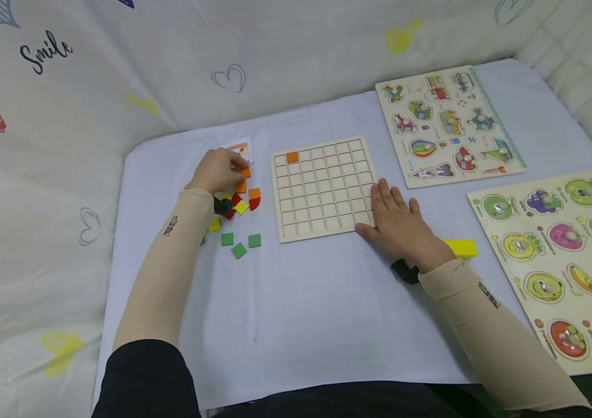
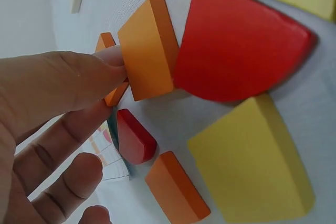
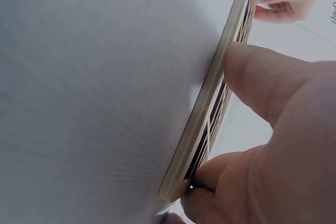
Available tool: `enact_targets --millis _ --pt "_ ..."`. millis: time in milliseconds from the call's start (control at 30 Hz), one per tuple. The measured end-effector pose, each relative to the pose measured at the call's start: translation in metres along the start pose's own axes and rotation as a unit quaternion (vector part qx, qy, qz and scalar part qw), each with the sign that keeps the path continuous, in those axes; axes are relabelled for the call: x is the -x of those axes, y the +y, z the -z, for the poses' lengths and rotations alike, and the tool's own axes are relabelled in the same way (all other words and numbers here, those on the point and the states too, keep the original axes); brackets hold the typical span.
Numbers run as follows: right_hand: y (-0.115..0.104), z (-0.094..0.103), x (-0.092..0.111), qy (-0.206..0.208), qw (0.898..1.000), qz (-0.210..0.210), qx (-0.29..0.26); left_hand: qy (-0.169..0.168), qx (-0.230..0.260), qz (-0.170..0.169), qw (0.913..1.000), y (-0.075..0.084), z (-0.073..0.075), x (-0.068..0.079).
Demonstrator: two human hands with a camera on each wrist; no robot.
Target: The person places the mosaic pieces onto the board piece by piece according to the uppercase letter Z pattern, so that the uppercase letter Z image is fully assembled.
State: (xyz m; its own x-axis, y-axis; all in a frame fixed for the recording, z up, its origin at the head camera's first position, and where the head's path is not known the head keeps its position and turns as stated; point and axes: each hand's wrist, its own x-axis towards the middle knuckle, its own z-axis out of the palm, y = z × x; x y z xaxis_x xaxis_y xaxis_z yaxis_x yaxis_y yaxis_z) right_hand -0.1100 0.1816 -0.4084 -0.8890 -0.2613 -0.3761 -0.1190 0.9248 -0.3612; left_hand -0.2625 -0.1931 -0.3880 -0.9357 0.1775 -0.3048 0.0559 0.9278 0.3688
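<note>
My left hand (image 1: 219,170) reaches over a loose cluster of coloured pieces at the left, thumb and index finger pinching an orange tile (image 2: 116,95). Close by are more orange squares (image 1: 254,193), a red rounded piece (image 2: 241,43) and a yellow square (image 2: 252,161). A wooden grid board (image 1: 322,194) lies at the middle of the table. One orange square (image 1: 292,157) sits in its top row. My right hand (image 1: 403,229) rests on the board's right edge, fingers extended over the top and thumb at the near corner.
Several green squares (image 1: 239,251) lie nearer me. A printed card (image 1: 244,145) is partly behind the left hand. A yellow block (image 1: 460,248) sits by the right wrist. Two picture puzzle boards, one with vehicles (image 1: 429,136) and one with fruit (image 1: 531,290), lie at the right.
</note>
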Motion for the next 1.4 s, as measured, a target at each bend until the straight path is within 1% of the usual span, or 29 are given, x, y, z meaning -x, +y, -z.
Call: enact_targets --millis 367,500,633,833,900,1000,1200,1267,1400 --pt "0.002 -0.001 0.000 0.002 1.000 -0.001 -0.005 0.003 -0.018 -0.010 0.9998 0.003 -0.001 -0.001" --pt "0.002 0.001 0.000 -0.002 1.000 -0.001 -0.006 0.007 -0.021 -0.016 0.9996 0.010 -0.001 -0.002" --pt "0.002 0.002 0.001 -0.008 1.000 -0.003 -0.007 0.011 -0.020 -0.030 0.9993 0.022 -0.003 -0.005" --pt "0.003 0.000 0.001 -0.002 1.000 -0.004 -0.012 0.018 -0.011 -0.048 0.9986 0.044 -0.012 -0.019" --pt "0.002 -0.003 0.000 0.000 1.000 -0.003 -0.012 0.019 -0.003 -0.059 0.9981 0.051 -0.016 -0.023" --pt "0.003 -0.003 0.002 0.005 1.000 -0.007 -0.008 0.020 0.004 -0.084 0.9963 0.066 -0.020 -0.031" --pt "0.004 -0.008 0.001 0.010 1.000 -0.007 -0.007 0.022 -0.011 -0.127 0.9916 0.091 -0.028 -0.041" --pt "0.005 -0.008 0.002 0.013 1.000 -0.007 -0.008 0.021 -0.014 -0.132 0.9909 0.099 -0.030 -0.044" --pt "0.006 -0.006 0.004 0.017 1.000 -0.007 -0.007 0.019 -0.025 -0.130 0.9911 0.111 -0.033 -0.052"
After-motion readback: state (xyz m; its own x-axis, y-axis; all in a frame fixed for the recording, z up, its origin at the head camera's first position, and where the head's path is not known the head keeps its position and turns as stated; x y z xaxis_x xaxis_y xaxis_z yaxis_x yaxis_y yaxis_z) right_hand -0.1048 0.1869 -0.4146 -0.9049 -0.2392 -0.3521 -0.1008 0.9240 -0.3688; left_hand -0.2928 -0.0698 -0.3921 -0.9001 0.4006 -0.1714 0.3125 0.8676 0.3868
